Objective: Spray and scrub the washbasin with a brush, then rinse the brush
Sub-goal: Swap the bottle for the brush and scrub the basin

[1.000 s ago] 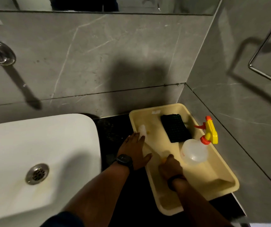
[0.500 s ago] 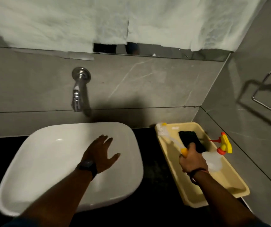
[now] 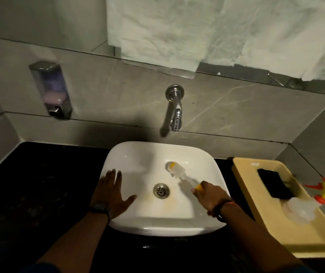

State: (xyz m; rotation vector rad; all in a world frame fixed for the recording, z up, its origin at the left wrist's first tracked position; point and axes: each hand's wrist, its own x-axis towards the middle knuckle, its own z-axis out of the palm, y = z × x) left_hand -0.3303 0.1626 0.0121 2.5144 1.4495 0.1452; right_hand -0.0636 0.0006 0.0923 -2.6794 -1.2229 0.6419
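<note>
Right hand is closed around the yellow grip of the brush, bristle head resting against the inner back wall of the washbasin, up-right of the drain. Left hand is empty, fingers spread flat on the basin's left rim, looks like bracing. Reads as the scrub step just starting. Spray bottle lies in the yellow tray on the counter to the right, beside a dark scrub pad, well apart from either hand, so can't tell whether spraying was done; no foam or wet film visible. Yellowish stain around the drain probably needs the most work. Next move likely calls for pressing the bristles down and sweeping across the bowl toward that stain, left hand steadying. Tap shows no water running. Hard to make out: bristles are blurred, bottle is smeared and translucent so fill level unknown, tray's near corner is cut off by the frame edge.
</note>
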